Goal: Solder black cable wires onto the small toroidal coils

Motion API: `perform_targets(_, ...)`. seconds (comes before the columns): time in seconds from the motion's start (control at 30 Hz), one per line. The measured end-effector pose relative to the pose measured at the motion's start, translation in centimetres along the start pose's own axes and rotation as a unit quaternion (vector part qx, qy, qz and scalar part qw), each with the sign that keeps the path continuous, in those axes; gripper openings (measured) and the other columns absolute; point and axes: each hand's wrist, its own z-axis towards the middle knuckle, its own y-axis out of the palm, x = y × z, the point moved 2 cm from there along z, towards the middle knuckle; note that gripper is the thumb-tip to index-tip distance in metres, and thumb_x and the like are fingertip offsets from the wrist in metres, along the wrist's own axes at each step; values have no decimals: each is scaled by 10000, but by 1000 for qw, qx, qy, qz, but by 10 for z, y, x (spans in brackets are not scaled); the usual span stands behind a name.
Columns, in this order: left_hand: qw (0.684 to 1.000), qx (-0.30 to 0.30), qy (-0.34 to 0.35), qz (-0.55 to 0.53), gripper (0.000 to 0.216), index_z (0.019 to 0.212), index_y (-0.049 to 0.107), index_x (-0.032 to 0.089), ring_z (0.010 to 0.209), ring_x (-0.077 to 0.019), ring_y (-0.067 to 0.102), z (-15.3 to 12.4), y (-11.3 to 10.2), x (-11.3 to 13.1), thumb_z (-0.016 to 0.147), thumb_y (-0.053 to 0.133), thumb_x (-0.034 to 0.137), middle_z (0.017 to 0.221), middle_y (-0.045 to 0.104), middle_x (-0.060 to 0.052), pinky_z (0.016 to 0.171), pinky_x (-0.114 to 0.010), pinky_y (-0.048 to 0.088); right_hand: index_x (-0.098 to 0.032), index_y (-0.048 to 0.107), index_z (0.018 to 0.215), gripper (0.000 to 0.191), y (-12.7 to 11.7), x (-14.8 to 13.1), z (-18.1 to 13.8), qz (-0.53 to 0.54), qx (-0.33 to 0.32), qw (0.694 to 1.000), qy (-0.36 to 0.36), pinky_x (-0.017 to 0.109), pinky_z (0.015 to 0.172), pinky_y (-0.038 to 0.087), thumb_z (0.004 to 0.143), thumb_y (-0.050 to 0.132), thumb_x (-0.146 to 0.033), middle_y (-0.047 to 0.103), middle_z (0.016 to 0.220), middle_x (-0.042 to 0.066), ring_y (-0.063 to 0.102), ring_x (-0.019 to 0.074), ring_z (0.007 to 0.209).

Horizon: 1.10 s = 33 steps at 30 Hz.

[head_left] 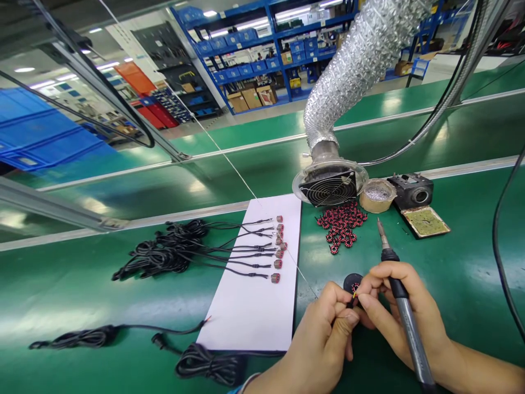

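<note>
- Left hand (322,336), one: thumb and forefinger closed in a pinch on a small dark piece (350,303), whose shape the fingertips mostly hide.
- Right hand (404,312), one: soldering iron (406,320) gripped among the fingers, tip pointing away from the person; handle end cut off at the lower edge. Thumb and forefinger also meet beside the left fingertips — whether they hold anything cannot be told.
- Yellow sliver (354,294), between the two sets of fingertips; too small to identify.
- Red-and-black ring (355,286), just beyond the fingertips, partly covered; contact with the fingers unclear.
- Black disc (348,281), behind the ring, lower part hidden by the hands.
- Heap of similar rings (342,221), below the extractor fan (330,189); far edge hidden by the fan.
- Sponge tray (426,220), right of the heap.
- White sheet (250,317), left of the hands: a column of small connectors (276,278) beside cable ends — joined or merely adjacent, hard to make out.
- Black cables (164,254), piled left of the sheet; individual coils indistinct.
</note>
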Motion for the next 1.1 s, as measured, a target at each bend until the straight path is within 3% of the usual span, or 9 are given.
perform_targets(0.2,1000,10,10,-17,441,943,384,203,460,-82,425,-2,2,-2,962,377,644,553,494,71,495,-200,325,-268,460,1079,221,1,-1,-1,-34,9,999,-4,158,566,561,934,583,-156,636,749,-38,631,88,598)
perform_targets(0.4,994,0,-46,-102,520,1097,433,176,417,-81,320,3,-1,0,921,458,665,520,484,87,446,-207,226,-262,469,1057,225,-2,-4,-6,-136,-15,989,-61,173,588,553,908,576,-132,635,732,-40,621,94,588)
perform_targets(0.5,991,5,-57,-121,478,995,519,165,435,-79,297,10,-6,4,897,520,633,490,463,83,477,-221,213,-262,486,1068,241,-8,-4,-2,-151,-56,984,-76,195,606,557,892,566,-119,635,771,-25,630,109,631)
perform_targets(0.6,992,16,-86,-94,447,856,563,163,458,-81,270,15,-11,6,858,572,610,489,351,97,487,-235,194,-261,499,1110,278,-17,-3,2,-141,-69,983,-96,238,687,571,890,577,-109,651,888,13,657,136,748)
perform_targets(0.77,994,0,-87,-68,431,739,502,173,581,-96,270,16,-10,6,830,602,582,619,356,65,547,-241,211,-276,496,1150,294,-20,2,6,-120,-100,984,-88,227,729,564,920,590,-117,672,924,2,672,130,797)
perform_targets(0.97,997,-28,-77,-3,334,764,498,178,603,-109,306,15,-12,7,888,540,485,648,373,56,565,-249,241,-257,505,1120,260,-19,4,7,-174,-134,968,-121,242,672,539,923,554,-96,658,847,-4,640,134,729)
perform_targets(1.1,993,-17,-56,100,203,800,513,184,611,-117,354,13,-12,9,929,470,334,675,415,46,572,-248,281,-244,495,1184,377,-16,-3,7,-188,-148,954,-180,316,799,544,873,575,-45,685,972,40,662,184,873)
